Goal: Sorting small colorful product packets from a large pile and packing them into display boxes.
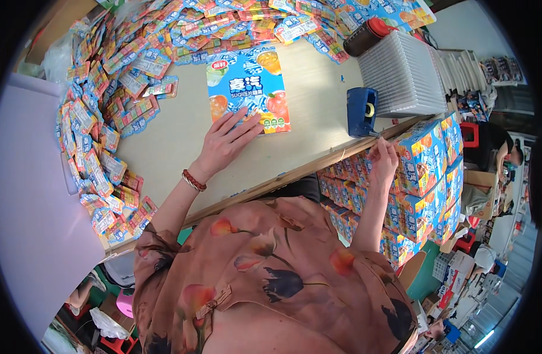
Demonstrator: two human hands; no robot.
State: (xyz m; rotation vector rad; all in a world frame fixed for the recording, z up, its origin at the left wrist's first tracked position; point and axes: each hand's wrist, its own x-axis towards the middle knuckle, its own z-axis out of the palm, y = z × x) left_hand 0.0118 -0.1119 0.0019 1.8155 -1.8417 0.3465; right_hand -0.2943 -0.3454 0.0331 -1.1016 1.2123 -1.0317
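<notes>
A blue printed carton [247,76] with fruit pictures lies on the pale table. My left hand [226,141] rests on its lower edge, fingers stretched out flat, a red bracelet at the wrist. Over the table's right edge, my right hand [382,158] pinches thumb and fingers together at the cutter end of a blue tape dispenser [360,112]. The clear tape between those fingertips hardly shows. A small yellow-cored roll sits in the dispenser.
Heaped colourful candy packs [147,62] curve around the table's left and far sides. A stack of white trays [400,74] stands at right, beside a dark red-lidded bottle [368,36]. Below the table edge, many printed cartons [421,159] are piled up. Another person [507,150] sits far right.
</notes>
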